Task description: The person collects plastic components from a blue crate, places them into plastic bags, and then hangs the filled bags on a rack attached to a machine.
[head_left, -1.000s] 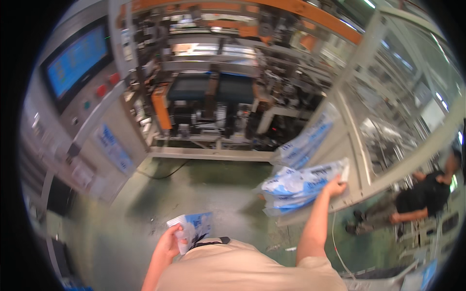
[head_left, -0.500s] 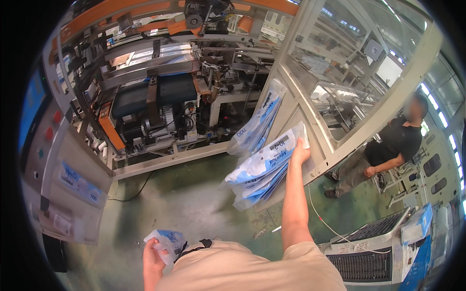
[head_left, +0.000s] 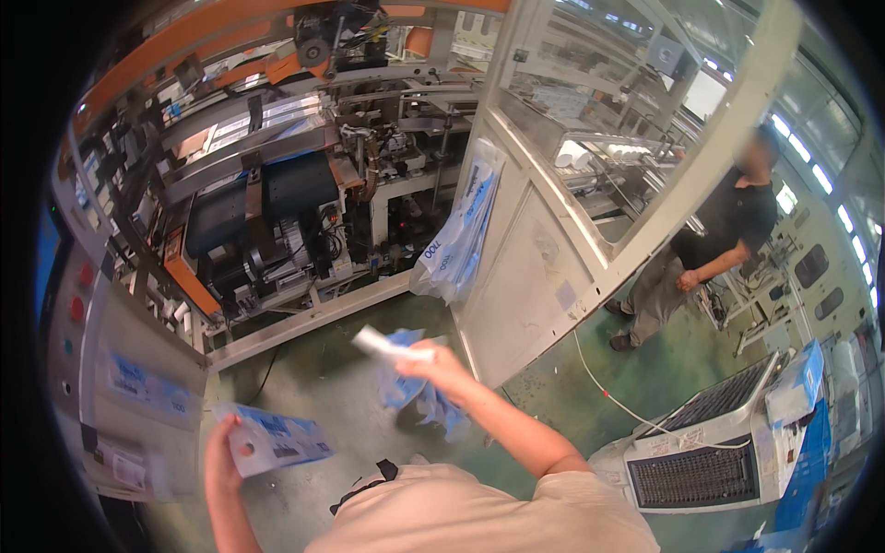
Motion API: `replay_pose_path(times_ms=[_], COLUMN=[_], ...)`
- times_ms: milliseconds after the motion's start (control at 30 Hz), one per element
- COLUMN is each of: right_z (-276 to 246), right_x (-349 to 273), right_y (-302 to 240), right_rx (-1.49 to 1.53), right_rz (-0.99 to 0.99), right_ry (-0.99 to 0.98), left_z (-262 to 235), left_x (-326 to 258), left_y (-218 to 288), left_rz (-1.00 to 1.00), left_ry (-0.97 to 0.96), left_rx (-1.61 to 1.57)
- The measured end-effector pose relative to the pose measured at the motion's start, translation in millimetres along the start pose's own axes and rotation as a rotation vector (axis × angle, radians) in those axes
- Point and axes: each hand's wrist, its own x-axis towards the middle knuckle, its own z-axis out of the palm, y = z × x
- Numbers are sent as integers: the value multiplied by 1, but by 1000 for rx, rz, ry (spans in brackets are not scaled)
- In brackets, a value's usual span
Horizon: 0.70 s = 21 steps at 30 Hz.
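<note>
A flat blue-and-white plastic bag (head_left: 286, 441) with a round hole near one end is gripped in my left hand (head_left: 221, 453), low on the left side. In front of my body, my right hand (head_left: 441, 367) is closed on a bunch of similar plastic bags (head_left: 406, 392). Their white top edge sticks out past my fingers, and the blue parts hang below, smeared by motion. The two hands are apart, with the held bags between them. More blue-and-white bags (head_left: 456, 230) hang on the cream machine panel beyond my right hand.
An open machine with a black conveyor belt (head_left: 300, 184) stands ahead. A cream door frame with a clear window (head_left: 590, 101) juts out at right; a person (head_left: 733, 221) stands beyond it. At left is a control panel (head_left: 78, 304). A grilled unit (head_left: 701, 461) and a white cable (head_left: 608, 392) lie right.
My right hand has carried its bunch of bags away from the cream panel, leftward and toward my body. My left hand has moved left and forward, and its bag now lies more spread out.
</note>
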Motion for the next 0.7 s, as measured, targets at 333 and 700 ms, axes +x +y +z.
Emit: replay_pose_path(times_ms=[333, 700], right_z=[85, 128], right_x=[-26, -46], right_y=[0, -24], right_rx=[-78, -232], right_rz=[96, -94], right_ry=[-686, -795], left_z=[117, 96], left_x=[11, -44], left_y=[31, 44], left_rz=[-207, -189], left_ry=[-712, -905], left_rx=[1209, 1081])
